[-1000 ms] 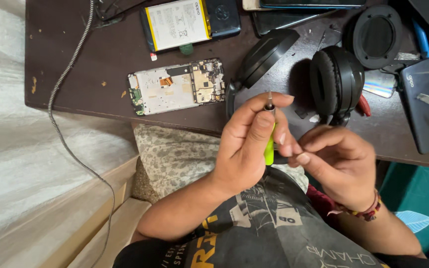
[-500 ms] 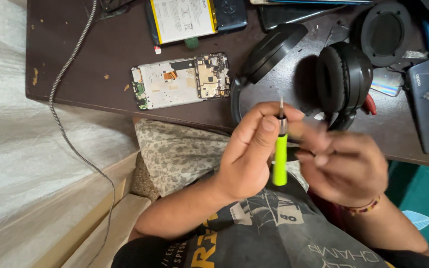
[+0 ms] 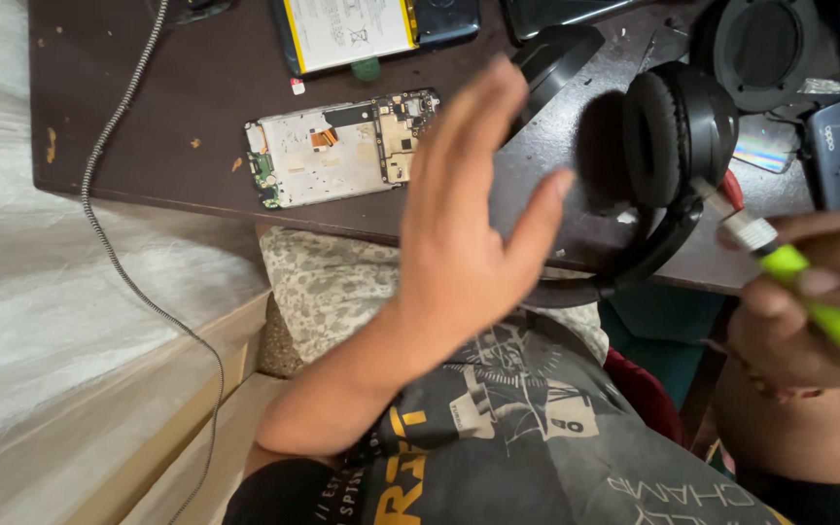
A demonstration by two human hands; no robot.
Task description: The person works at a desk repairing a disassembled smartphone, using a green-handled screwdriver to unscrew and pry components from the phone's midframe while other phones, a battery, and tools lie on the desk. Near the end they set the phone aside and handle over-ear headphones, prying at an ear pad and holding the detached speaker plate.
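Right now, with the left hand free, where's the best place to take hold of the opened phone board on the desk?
Probably pinch the phone board across its two long edges near the middle, coming from above. It lies flat on the dark desk, long axis left-right, with exposed parts and an orange flex on top. The open left hand hovers just right of it.

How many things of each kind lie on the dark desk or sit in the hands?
Opened phone body: 1
Phone with battery showing: 1
Black headphones: 1
Green-handled screwdriver, held in the right hand: 1
Braided cable: 1
Total: 5
The left hand holds nothing.
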